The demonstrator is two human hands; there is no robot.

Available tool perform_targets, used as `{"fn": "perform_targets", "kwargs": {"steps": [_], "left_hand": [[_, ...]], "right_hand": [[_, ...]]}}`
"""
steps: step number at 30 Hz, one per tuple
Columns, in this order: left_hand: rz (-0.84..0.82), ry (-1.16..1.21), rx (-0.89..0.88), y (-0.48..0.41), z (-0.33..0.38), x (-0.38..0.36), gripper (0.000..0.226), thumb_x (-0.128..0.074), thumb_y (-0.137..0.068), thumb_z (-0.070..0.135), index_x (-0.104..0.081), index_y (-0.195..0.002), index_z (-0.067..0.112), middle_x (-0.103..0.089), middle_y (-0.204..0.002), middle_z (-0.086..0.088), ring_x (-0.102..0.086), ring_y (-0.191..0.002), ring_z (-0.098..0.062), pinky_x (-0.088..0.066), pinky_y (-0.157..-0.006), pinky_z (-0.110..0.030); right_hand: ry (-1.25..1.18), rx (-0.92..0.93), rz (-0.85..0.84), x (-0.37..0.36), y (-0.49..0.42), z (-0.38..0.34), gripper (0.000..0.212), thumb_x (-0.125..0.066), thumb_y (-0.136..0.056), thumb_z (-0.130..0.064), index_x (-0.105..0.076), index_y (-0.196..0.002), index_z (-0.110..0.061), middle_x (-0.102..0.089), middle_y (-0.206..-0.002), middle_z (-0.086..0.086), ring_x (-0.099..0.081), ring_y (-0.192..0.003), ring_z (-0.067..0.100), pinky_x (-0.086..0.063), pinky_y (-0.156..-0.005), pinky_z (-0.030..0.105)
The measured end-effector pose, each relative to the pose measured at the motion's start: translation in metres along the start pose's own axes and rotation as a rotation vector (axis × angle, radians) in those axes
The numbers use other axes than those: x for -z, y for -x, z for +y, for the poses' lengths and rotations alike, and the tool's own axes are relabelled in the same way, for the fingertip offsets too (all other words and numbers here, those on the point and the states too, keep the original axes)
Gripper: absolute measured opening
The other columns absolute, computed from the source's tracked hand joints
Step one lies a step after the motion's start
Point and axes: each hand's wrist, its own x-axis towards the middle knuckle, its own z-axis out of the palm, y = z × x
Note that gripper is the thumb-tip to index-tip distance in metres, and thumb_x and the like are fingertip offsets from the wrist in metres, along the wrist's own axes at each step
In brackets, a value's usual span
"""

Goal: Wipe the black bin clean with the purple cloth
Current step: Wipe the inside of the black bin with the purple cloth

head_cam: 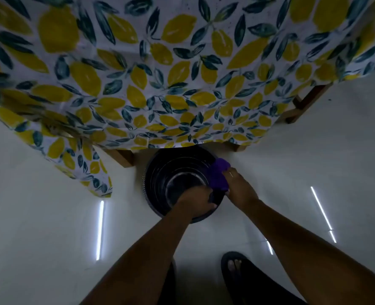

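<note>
The round black bin (160, 172) stands upright on the pale floor, just in front of the table, and I look straight down into it. My left hand (195, 201) grips the bin's near rim. My right hand (239, 188) holds the bunched purple cloth (218, 173) against the bin's right rim, with the cloth draped over the edge. The bin's inner wall shows faint light rings, and its bottom looks bare.
A table under a lemon-and-leaf patterned tablecloth (160, 73) overhangs the bin's far side. Wooden table legs (125, 157) (303, 104) stand left and right of it. My sandalled foot (234, 265) rests on the glossy floor (50, 216) behind the bin.
</note>
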Motion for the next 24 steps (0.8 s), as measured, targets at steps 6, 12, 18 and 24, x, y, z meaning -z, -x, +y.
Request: {"fn": "perform_targets", "kwargs": {"steps": [6,12,18,24], "left_hand": [[-0.046,-0.030,0.070,-0.010,-0.006,-0.029,0.059,-0.061,-0.083,0.050,-0.049,-0.126,0.011,-0.059,-0.126,-0.013,-0.058,-0.113,-0.030,-0.050,-0.094,-0.042],[-0.063,-0.032,0.112,-0.009,-0.009,-0.038,0.033,-0.053,-0.087,0.017,-0.055,-0.117,0.001,-0.061,-0.118,-0.020,-0.058,-0.109,-0.035,-0.049,-0.092,-0.040],[0.089,0.025,0.167,0.000,-0.021,-0.009,0.036,-0.045,-0.093,0.018,-0.052,-0.125,0.003,-0.059,-0.127,-0.020,-0.057,-0.115,-0.034,-0.045,-0.100,-0.040],[0.287,0.144,0.194,0.014,-0.044,0.045,0.026,-0.044,-0.093,0.019,-0.055,-0.113,0.007,-0.065,-0.115,-0.022,-0.060,-0.109,-0.041,-0.047,-0.090,-0.042]], "right_hand": [[-0.111,0.048,0.161,-0.006,-0.002,-0.003,0.051,-0.051,-0.074,0.006,-0.055,-0.123,-0.009,-0.056,-0.120,0.014,-0.058,-0.095,0.032,-0.052,-0.081,0.041],[-0.153,0.053,0.222,-0.007,-0.014,-0.013,0.036,-0.044,-0.081,-0.001,-0.061,-0.112,-0.006,-0.061,-0.111,0.015,-0.058,-0.095,0.031,-0.051,-0.081,0.042],[-0.519,-0.120,0.254,0.023,-0.034,-0.040,0.027,-0.046,-0.090,-0.002,-0.055,-0.114,-0.007,-0.058,-0.111,0.012,-0.055,-0.100,0.021,-0.039,-0.082,0.024],[-0.739,-0.308,0.266,0.076,-0.054,-0.066,0.027,-0.038,-0.097,-0.016,-0.053,-0.119,-0.008,-0.061,-0.106,0.012,-0.058,-0.096,0.028,-0.042,-0.076,0.036]]}}
